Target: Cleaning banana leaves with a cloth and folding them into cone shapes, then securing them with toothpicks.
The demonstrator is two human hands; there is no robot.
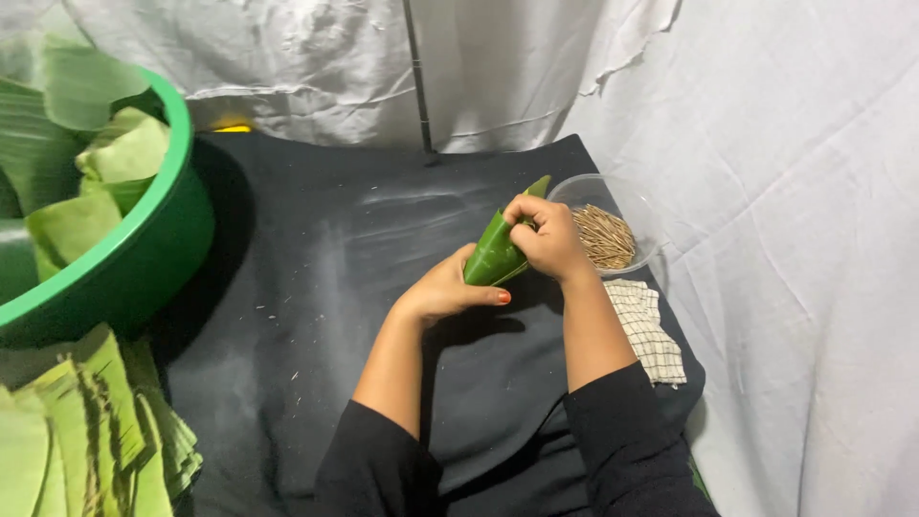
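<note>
Now | left hand (pixel 442 287), right hand (pixel 549 236) both grasping folded green leaf (pixel 494 255) | clear bowl (pixel 613 206) beside

Single head view, looking steeply down, close over black table (pixel 316 287)

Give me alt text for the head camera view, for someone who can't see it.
Two hands, left hand and right hand, hold a folded green leaf above a black mat. A clear bowl of thin sticks and a checked cloth lie to the right; a green basin of leaves and stacked leaf strips sit on the left.
</note>
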